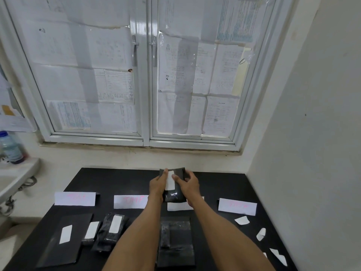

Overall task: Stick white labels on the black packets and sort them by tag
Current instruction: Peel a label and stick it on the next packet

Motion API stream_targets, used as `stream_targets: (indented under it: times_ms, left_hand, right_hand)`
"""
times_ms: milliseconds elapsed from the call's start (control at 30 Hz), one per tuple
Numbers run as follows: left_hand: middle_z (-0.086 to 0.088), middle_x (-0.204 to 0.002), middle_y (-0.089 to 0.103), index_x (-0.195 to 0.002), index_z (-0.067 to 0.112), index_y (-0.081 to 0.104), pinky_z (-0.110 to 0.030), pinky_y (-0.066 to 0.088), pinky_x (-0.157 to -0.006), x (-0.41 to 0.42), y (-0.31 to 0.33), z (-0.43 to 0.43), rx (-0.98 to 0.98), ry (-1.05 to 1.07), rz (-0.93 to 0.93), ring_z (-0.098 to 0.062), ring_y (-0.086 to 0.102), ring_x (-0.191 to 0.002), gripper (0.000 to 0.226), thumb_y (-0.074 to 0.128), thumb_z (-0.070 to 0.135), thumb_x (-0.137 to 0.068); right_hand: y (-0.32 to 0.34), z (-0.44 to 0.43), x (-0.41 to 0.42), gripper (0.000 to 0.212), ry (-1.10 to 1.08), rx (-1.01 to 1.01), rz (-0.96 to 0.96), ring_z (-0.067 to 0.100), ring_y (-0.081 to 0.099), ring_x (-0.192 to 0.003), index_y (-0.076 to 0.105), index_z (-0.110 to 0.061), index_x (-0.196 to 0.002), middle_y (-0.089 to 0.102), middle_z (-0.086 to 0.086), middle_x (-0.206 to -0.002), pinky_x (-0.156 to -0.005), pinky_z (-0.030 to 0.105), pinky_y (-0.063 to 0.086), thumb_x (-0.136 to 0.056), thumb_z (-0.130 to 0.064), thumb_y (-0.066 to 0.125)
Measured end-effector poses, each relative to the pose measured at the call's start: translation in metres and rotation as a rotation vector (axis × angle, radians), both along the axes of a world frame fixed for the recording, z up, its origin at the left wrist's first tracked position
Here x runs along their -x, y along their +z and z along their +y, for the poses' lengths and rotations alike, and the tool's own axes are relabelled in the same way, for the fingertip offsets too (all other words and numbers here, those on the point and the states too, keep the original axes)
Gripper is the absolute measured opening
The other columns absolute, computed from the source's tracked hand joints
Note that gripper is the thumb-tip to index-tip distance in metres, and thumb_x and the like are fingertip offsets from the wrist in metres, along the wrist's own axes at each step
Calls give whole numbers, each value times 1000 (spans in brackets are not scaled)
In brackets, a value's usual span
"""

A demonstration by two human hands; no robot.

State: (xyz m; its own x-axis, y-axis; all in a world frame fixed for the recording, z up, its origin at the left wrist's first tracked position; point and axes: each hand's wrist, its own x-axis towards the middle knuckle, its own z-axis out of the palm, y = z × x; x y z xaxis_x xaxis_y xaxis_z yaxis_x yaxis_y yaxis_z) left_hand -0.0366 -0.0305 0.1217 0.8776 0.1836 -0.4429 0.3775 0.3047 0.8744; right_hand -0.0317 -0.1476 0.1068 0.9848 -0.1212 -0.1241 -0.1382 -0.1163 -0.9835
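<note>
Black packet (174, 194): held above the counter (117, 178), white label (170, 181) on its face.
Left hand (157, 184): gripped on packet's left edge.
Right hand (188, 184): gripped on right edge, thumb pressed on label.

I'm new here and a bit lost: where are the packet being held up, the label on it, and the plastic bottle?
Held black packet (174, 196): head view, its glossy lower part.
White label (170, 181): head view, the label's middle.
Plastic bottle (10, 148): head view, far left, its body.

Your left hand (158, 184) and right hand (188, 184) are bare, both forearms uncovered, with no sleeves, rings or watch showing.
</note>
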Motion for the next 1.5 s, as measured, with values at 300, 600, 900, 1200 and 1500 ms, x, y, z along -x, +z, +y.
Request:
stream_targets:
  times_ms: [300,600,900,1200,1500]
  left_hand:
    - [-20,-128,52,-141,26,40,-44,58,-74,-7,-6,14,-58,-67,-118,-36,60,-105,57,52,-1,-92]
    - [-20,-123,52,-119,20,66,-50,55,-87,5,0,15,-75,-382,-88,-40,54,-108,61,44,-19,-77]
    - [-21,-120,53,-118,18,64,-49,57,-83,9,2,11,2,-366,-93,-42,54,-109,62,50,-23,-73]
    - [-16,-111,54,-115,13,64,-46,59,-75,9,-3,19,19,-133,-163,-38,55,-103,59,48,-24,-72]
    - [-13,-105,56,-100,14,60,-43,57,-74,1,-18,36,-389,-68,-166,-30,56,-94,44,50,-14,-68]
  right_hand:
    - [5,-7,13,62,269,19,3,18,54,-100,52,-32,-132,47,9,-125,-75,24,55,-81,1,62]
    - [5,-18,14,62,265,204,55,17,55,-89,48,-31,-135,53,6,-110,-74,29,50,-80,-4,50]
    - [4,-16,9,47,211,305,1,15,54,-86,46,-29,-137,57,6,-117,-82,34,50,-94,-13,39]
    - [-7,-6,4,88,320,426,28,24,55,-110,26,-38,-143,49,3,-124,-91,40,52,-69,-62,67]
    - [2,10,6,102,493,745,-59,24,49,-113,24,-25,-147,45,6,-128,-96,36,46,-62,-39,80]
